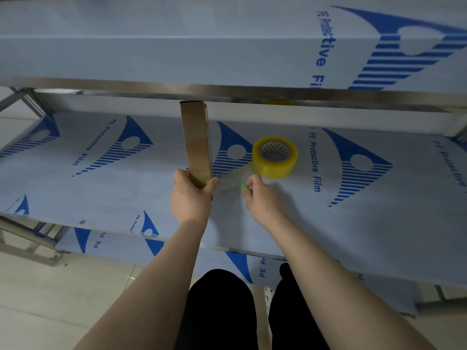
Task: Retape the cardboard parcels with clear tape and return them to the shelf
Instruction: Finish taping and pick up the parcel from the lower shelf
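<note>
"Parcel (197, 142) is standing on edge on the shelf (101, 193), why?"

"Left hand (190, 198) is clamping its near end steady, holding tape (232, 179) from the roll (275, 157) taut; right hand (262, 200) is pinching something green (244, 186) in its fingers (250, 183), probably for cutting."

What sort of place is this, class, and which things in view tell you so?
Probably a storeroom or packing area: steel shelving under protective film, a cardboard parcel in the left hand, a roll of clear tape.

Brown parcel (196, 140), yellowish tape roll (275, 156), blue-printed shelf (101, 188)
</note>
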